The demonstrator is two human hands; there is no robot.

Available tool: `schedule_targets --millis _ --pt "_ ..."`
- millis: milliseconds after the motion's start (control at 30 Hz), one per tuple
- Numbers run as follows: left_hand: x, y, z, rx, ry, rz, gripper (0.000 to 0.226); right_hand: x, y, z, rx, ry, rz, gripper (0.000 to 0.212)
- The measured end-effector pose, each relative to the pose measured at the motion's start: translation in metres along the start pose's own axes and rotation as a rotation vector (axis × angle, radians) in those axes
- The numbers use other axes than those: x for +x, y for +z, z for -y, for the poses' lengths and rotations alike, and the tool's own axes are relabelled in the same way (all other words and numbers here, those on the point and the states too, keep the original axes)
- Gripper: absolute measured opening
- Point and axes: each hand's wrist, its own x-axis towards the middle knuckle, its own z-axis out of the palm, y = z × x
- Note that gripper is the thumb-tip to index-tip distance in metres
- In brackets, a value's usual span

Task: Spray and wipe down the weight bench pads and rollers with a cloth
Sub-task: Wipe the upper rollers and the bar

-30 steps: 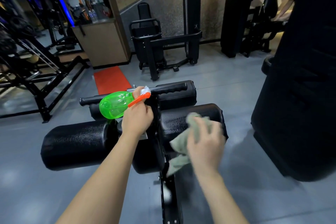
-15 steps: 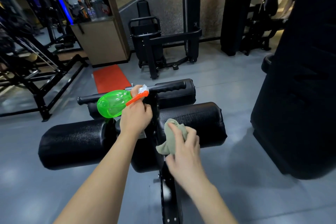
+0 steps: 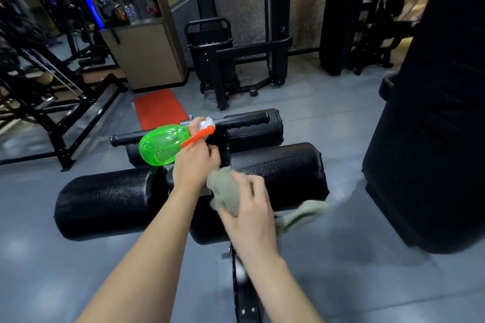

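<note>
Spray bottle: A see-through, bright green spray bottle with an orange trigger and a white nozzle is held tipped on its side. Its rounded body points left, above the inner end of the left roller.
Left hand: The left hand is seen with its fingers curled round the bottle's neck, just above the middle of the bench.
Cloth: A pale grey-green cloth is bunched and crumpled against the right roller. One loose end is blurred below that roller's outer edge.
Right hand: The cloth is gripped by the right hand with its fingers wrapped over it, and is pressed on the roller's front near its inner end.
Right roller: The right roller is a thick black padded cylinder with a creased, slightly shiny skin.
Left roller: The left roller is covered in the same black padding and lies in line with the right one.
Handle bar: A black handle bar with ribbed grips is set just behind, over two smaller pads.
Surroundings: A red mat is laid on the grey floor beyond the bench.
</note>
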Motion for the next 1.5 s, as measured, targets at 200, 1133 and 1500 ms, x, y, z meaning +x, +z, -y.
schedule_targets --millis 200,1133,1500 --pt "0.001 0.001 0.001 0.027 0.066 -0.005 0.055 0.012 -0.025 -0.039 -0.215 0.026 -0.292 0.055" --pt "-0.003 -0.004 -0.003 -0.031 0.024 -0.045 0.056 0.041 -0.011 -0.015 -0.097 -0.190 0.035 0.037" --pt "-0.001 0.001 -0.001 0.025 0.028 0.001 0.053 0.072 -0.063 -0.065 -0.130 0.189 -0.286 0.032"
